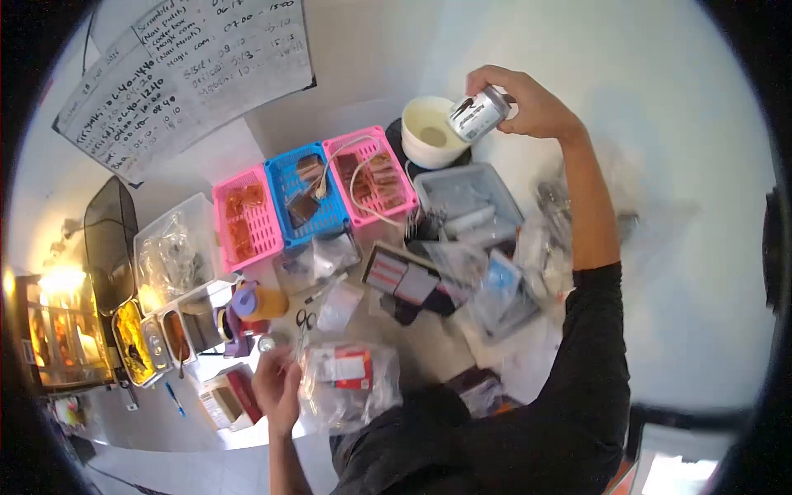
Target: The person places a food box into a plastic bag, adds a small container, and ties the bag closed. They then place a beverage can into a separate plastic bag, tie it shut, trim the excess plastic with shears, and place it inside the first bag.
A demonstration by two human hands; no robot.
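My right hand (pixel 532 103) is raised at the upper right and closed around a silver can (pixel 478 114) with dark print. The can is tilted, its lower end at the rim of a cream round pot (pixel 418 155). Inside the pot, the contents are hard to make out. At the lower left my left hand (pixel 276 386) is slightly blurred, its fingers loosely apart, and I see nothing held in it. Beside it lies a clear plastic bag (pixel 375 404) with a red and white label. Scissors (pixel 304 320) and a small clear round container (pixel 271 341) are just beyond its fingers.
Pink (pixel 275 216) and blue baskets (pixel 285 169) hold packets along the wall. A grey tub (pixel 505 186), plastic bags (pixel 540 247) and a dark tray (pixel 402 274) crowd the right. Food pans (pixel 136 342), an orange jar with a purple lid (pixel 262 301) and a lit glass case (pixel 66 330) stand left.
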